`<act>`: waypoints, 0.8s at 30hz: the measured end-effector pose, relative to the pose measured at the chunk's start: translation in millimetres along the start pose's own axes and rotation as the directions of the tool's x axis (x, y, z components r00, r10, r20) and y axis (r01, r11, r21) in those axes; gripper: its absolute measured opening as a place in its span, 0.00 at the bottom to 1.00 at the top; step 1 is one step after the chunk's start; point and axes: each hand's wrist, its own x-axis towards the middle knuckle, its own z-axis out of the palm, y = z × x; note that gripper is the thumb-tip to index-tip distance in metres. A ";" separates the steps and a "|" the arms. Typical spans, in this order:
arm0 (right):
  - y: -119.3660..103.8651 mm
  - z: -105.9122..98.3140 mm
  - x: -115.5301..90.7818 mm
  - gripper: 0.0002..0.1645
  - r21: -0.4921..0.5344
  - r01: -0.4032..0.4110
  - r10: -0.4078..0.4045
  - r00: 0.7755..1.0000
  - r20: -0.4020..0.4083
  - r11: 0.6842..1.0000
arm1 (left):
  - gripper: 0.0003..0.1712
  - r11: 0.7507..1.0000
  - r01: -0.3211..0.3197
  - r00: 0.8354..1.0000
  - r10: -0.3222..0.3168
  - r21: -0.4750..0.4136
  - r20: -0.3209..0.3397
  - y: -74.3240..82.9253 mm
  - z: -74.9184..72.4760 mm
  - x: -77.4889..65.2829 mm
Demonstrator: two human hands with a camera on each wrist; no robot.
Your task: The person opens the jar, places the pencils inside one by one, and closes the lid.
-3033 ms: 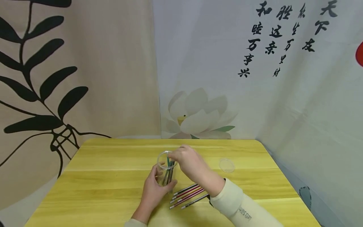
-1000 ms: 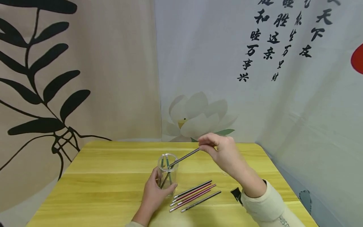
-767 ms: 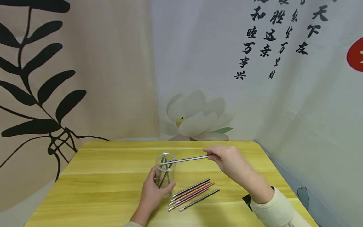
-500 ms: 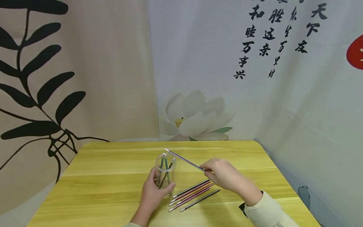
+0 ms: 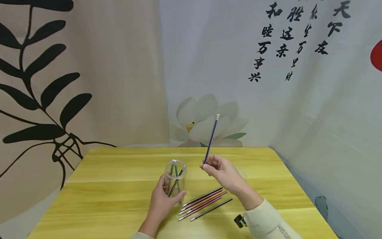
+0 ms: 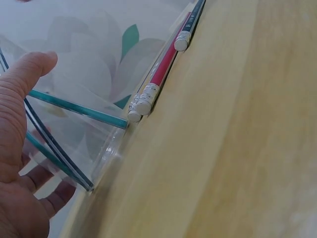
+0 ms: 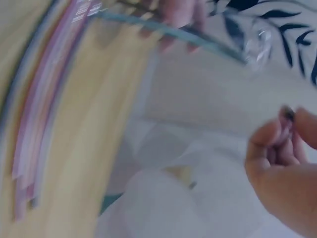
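Note:
My left hand (image 5: 162, 203) grips a clear cup (image 5: 175, 178) that stands upright on the table, thumb at its right side. Inside lean two teal pencils (image 6: 79, 109) and a dark pencil (image 6: 55, 143), their eraser ends near the rim. To the right of the cup, my right hand (image 5: 225, 174) pinches a dark blue pencil (image 5: 211, 139) near its lower end. This pencil is almost upright, white eraser on top, clear of the cup. The right wrist view is blurred; there, the right hand's thumb and fingers (image 7: 270, 136) close on a small dark end.
Several red pencils (image 5: 206, 203) and a black pencil (image 5: 203, 196) lie side by side right of the cup. Another black pencil (image 5: 211, 209) lies nearer me. A faint clear disc (image 5: 242, 172) lies behind my right hand on the wooden table (image 5: 119, 192). A printed cloth (image 5: 209, 66) hangs behind.
My right hand has moved from the cup's mouth to its right. The blue pencil has swung from nearly level over the rim to nearly upright. My left hand stays on the cup.

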 end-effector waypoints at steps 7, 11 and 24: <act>-18.9 48.7 22.4 0.13 -0.081 0.233 -0.235 0.972 -0.008 0.969 | 0.53 1.000 -0.017 1.000 0.017 0.003 0.010 3.8 -3.7 0.8; -16.0 61.9 27.3 0.09 -0.227 0.277 -0.290 0.957 -0.025 0.934 | 0.53 1.000 -0.021 1.000 0.021 0.009 0.019 4.7 -2.6 1.2; -18.8 61.6 27.8 0.16 -0.290 0.256 -0.263 0.965 0.017 0.922 | 0.51 0.999 -0.035 0.999 0.035 0.012 0.023 3.4 -2.9 1.0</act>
